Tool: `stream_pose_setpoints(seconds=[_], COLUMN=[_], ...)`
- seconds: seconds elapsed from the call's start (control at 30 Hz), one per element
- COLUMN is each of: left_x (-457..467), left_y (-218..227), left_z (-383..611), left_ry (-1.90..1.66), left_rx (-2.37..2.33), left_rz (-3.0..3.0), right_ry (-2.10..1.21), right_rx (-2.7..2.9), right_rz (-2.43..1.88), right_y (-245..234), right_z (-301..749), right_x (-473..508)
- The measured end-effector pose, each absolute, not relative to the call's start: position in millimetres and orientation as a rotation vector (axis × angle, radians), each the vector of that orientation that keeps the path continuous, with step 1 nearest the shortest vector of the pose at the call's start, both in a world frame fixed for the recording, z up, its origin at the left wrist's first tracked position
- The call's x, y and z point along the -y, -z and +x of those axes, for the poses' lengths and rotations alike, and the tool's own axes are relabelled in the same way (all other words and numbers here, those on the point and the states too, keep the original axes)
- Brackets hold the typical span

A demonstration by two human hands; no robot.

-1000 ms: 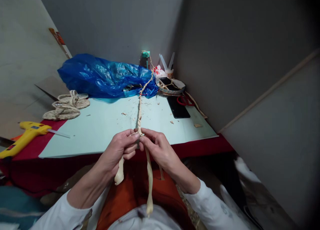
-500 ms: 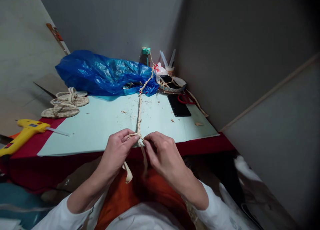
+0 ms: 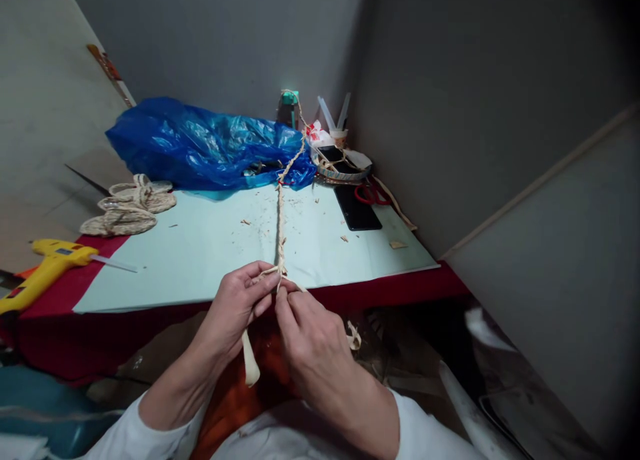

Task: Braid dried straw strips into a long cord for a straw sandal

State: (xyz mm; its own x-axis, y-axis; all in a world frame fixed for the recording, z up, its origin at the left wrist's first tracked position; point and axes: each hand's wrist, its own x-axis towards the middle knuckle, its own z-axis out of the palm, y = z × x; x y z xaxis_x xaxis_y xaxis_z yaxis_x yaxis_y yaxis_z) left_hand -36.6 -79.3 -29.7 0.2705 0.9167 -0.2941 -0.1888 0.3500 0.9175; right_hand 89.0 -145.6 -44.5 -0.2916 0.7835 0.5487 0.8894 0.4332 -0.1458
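The left hand [image 3: 234,307] pinches the lower end of the braided cord [image 3: 281,223] at centre frame. The right hand [image 3: 316,330], fingers curled closed, grips a fibre strand [image 3: 301,287] alongside. Versus the preceding frame, the right fingertips sit nearer the left; a ribbon-like end [image 3: 354,339] shows lower right of centre.

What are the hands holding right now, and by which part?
The left hand pinches the braid at its near end; the right hand pinches a loose strand close to where it leaves that end.
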Motion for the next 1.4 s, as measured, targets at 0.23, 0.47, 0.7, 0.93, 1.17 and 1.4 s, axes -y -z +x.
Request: stream_pose_setpoints(seconds=[0.23, 0.47, 0.7, 0.93, 1.17, 1.4], left_x=[79, 84, 82, 84, 110, 129], left_y=[26, 22, 20, 32, 26, 55], left_z=[-38, -40, -42, -47, -50, -30], left_ry=[-0.934, -0.892, -0.868, -0.785, -0.875, -0.977], left_rx=[-0.923, -0.989, -0.98, -1.063, -1.47, -1.434], left_rz=[0.914, 1.039, 1.085, 1.199, 1.762, 2.405], right_ry=[-0.402, -1.008, -1.108, -0.884, -0.77, -1.23], right_rx=[1.831, 1.659, 1.584, 1.544, 1.585, 1.375], right_rz=[-1.401, -1.197, -1.182, -1.375, -1.403, -1.164], right_y=[20, 38, 36, 44, 43, 40], right_z=[111, 103, 105, 98, 94, 97], right_x=[116, 90, 90, 98, 101, 97])
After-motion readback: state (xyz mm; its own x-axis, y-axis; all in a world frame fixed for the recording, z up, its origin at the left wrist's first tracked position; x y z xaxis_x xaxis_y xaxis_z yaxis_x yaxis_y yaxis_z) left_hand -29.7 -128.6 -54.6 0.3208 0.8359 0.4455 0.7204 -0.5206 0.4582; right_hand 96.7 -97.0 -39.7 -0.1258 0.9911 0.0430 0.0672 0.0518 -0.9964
